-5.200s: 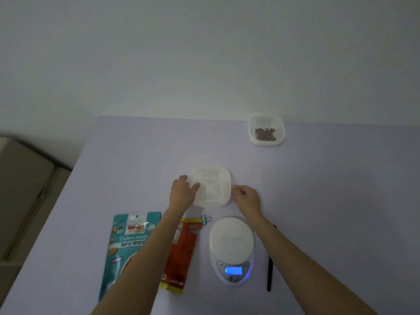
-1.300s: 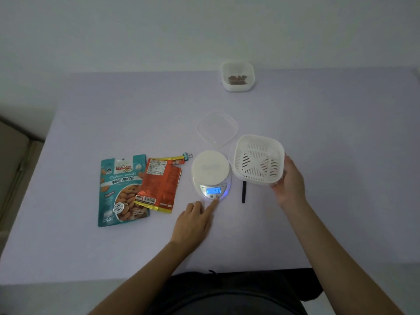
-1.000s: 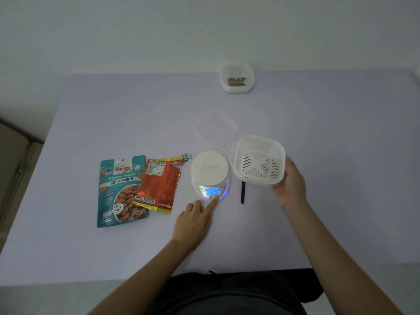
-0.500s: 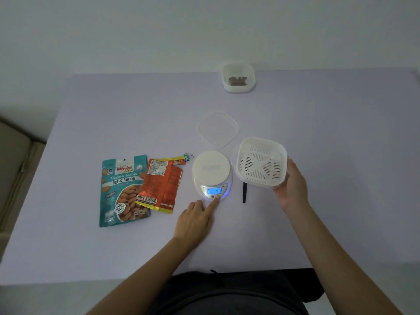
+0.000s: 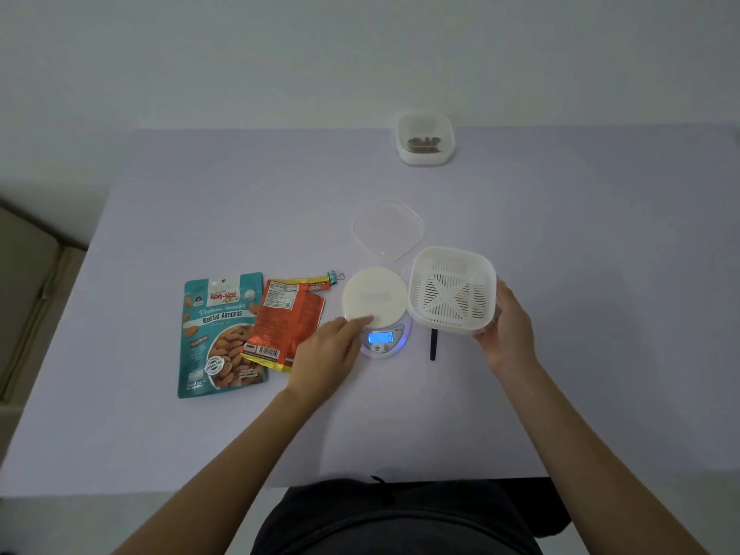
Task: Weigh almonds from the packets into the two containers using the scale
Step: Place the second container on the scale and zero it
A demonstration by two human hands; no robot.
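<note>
Digital kitchen scale point(image 5: 378, 310), white round platform, lit blue display reading 0, stood near the middle of the lavender desk point(image 5: 600, 314); left hand point(image 5: 332, 350) lay loose beside it, grasping nothing, fingertips point(image 5: 366, 321) at the platform's near rim; right hand point(image 5: 506, 334) gripped a white slotted container point(image 5: 452, 292), raised and tilted just right of the scale; clear lid point(image 5: 388, 229) lay flat behind the scale; teal roasted-almond packet point(image 5: 220, 334) and orange packet point(image 5: 288, 320) lay left of the scale, the orange one overlapping the teal, a binder clip point(image 5: 335, 275) at its top; second container point(image 5: 425, 139) holding almonds sat at the far edge; black stick point(image 5: 433, 344) lay right of the scale.
</note>
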